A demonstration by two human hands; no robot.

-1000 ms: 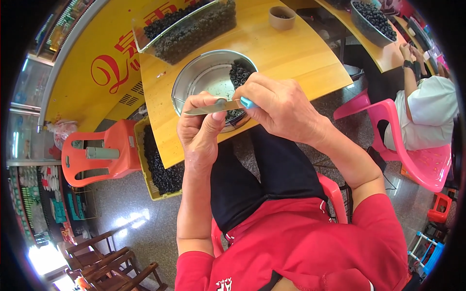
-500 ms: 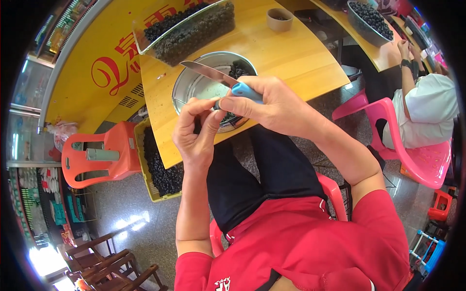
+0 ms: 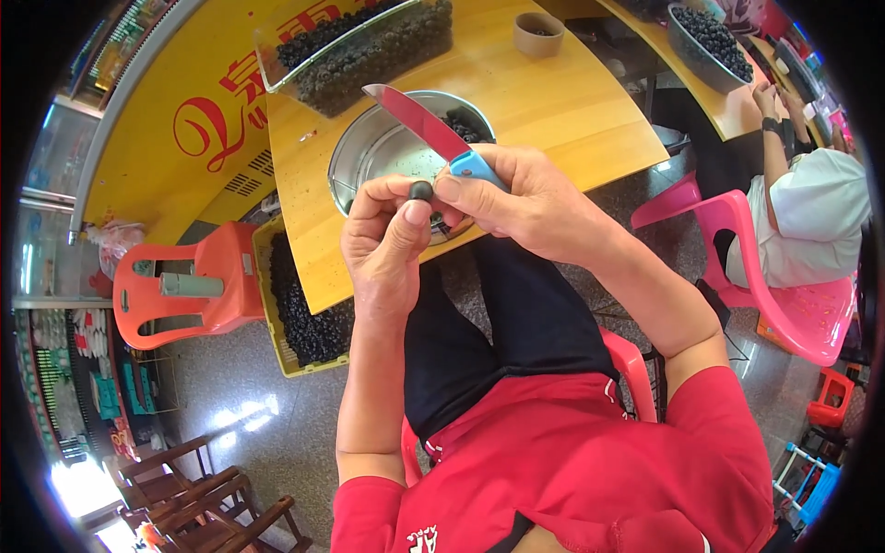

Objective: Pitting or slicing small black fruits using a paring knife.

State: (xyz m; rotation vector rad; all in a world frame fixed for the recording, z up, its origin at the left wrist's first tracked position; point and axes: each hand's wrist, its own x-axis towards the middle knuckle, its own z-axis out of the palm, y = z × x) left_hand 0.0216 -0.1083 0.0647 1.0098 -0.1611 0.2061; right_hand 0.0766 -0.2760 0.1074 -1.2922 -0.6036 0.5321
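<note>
Below the hands, a metal bowl (image 3: 369, 152) holds dark snails (image 3: 461, 124)

One knife (image 3: 433, 132), two metal bowls (image 3: 369, 147), two pink chairs (image 3: 793, 304)

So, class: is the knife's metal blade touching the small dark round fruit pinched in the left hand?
Apart. The head view shows the small dark round fruit in the left hand, while the metal blade points up and away over the steel bowl.

Shiny metal bowl (image 3: 369, 152), wooden table (image 3: 553, 101)
</note>
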